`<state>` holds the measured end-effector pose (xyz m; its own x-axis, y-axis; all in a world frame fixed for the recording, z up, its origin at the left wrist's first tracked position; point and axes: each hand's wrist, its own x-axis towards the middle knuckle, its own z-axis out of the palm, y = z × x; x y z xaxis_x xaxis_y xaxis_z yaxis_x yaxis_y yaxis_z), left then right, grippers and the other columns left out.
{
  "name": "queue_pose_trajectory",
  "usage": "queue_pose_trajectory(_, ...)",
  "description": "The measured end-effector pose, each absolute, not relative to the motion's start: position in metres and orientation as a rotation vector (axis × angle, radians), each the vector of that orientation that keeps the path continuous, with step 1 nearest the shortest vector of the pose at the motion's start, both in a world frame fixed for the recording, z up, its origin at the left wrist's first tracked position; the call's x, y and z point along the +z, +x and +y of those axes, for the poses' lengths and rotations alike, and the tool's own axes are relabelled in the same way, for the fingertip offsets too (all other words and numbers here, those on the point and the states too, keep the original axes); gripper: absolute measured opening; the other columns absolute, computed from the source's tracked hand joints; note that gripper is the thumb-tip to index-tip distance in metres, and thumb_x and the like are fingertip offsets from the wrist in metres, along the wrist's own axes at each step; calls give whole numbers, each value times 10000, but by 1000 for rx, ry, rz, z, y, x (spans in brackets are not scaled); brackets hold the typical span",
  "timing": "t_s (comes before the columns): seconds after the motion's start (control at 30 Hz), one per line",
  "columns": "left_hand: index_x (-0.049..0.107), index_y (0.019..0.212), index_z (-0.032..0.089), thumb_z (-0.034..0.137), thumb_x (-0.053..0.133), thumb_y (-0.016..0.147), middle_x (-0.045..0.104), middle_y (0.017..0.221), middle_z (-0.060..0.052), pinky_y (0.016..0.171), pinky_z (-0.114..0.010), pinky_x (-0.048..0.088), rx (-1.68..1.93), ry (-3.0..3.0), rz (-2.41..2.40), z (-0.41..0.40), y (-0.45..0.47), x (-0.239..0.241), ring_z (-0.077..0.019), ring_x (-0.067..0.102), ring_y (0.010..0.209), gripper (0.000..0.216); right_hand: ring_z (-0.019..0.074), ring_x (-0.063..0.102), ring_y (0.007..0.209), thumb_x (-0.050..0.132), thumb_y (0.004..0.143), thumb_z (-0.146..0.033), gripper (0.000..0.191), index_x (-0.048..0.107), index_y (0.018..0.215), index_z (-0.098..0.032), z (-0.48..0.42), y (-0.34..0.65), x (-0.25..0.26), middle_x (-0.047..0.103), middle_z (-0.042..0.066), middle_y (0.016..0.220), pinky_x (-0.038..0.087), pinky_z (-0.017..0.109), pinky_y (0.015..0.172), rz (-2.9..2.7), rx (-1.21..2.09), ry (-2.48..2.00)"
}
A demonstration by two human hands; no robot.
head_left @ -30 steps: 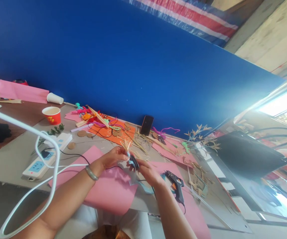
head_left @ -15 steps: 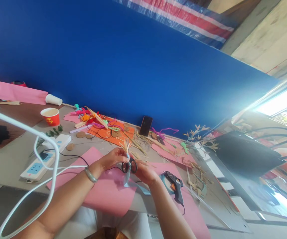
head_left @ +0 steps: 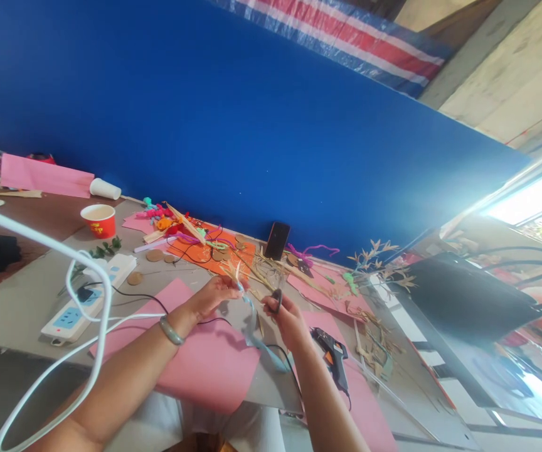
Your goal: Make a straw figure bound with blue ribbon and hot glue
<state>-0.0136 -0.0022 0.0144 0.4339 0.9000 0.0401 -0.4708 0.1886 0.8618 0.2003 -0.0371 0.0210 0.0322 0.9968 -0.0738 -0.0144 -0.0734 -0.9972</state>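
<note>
My left hand (head_left: 217,296) pinches a small bunch of dry straw-coloured leaves (head_left: 234,274) tied with light blue ribbon. From that bunch the blue ribbon (head_left: 253,323) hangs down, its tail lying over the table edge of the pink paper. My right hand (head_left: 288,320) is closed round black-handled scissors (head_left: 276,300), a little to the right of the bunch and apart from it; the blades are hard to make out. Just beyond my right forearm lies a black glue gun (head_left: 333,358) on pink paper.
A white power strip (head_left: 90,301) and looping white cable (head_left: 104,314) occupy the left. Behind stand a red paper cup (head_left: 98,221) and a phone (head_left: 277,241) leaning on the blue wall (head_left: 252,125). Pink paper (head_left: 196,358), orange paper (head_left: 196,252), wooden discs (head_left: 154,255) and dry twigs lie around.
My right hand has moved right with the scissors, away from the bunch and ribbon. The left hand keeps its pinch on the bunch, and the ribbon now hangs in full view.
</note>
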Motion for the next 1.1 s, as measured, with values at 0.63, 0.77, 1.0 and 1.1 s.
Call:
queue_pose_trajectory(0.63,730,691,157,266,803,597,685,673,-17,708,-253,420,1188,976,659,4,-11,5,-126,568,672,160,98,365,554,632,705,-268,231,425,628,-200,-117,193,41,457,-60,555,291,226,512,-1778,1080,-1688)
queue_pose_trajectory(0.77,726,686,149,264,796,594,683,672,-24,708,-262,432,1193,979,679,3,-11,8,-136,577,669,162,109,384,571,619,728,-277,231,425,627,-204,-111,193,46,449,-56,573,291,237,530,-1856,1002,-1681)
queue_pose_trajectory(1.0,708,652,143,233,800,575,663,626,-11,684,-256,435,1164,960,675,-3,-11,16,-117,569,624,150,117,382,595,608,750,-285,232,407,661,-211,-103,186,52,439,-50,623,304,244,561,-1938,943,-1588)
queue_pose_trajectory(1.1,707,641,143,217,804,559,667,619,-15,681,-257,447,1145,945,665,-5,-10,19,-123,581,625,147,121,380,611,606,748,-265,228,397,675,-214,-100,185,50,445,-45,645,307,244,570,-1953,904,-1581)
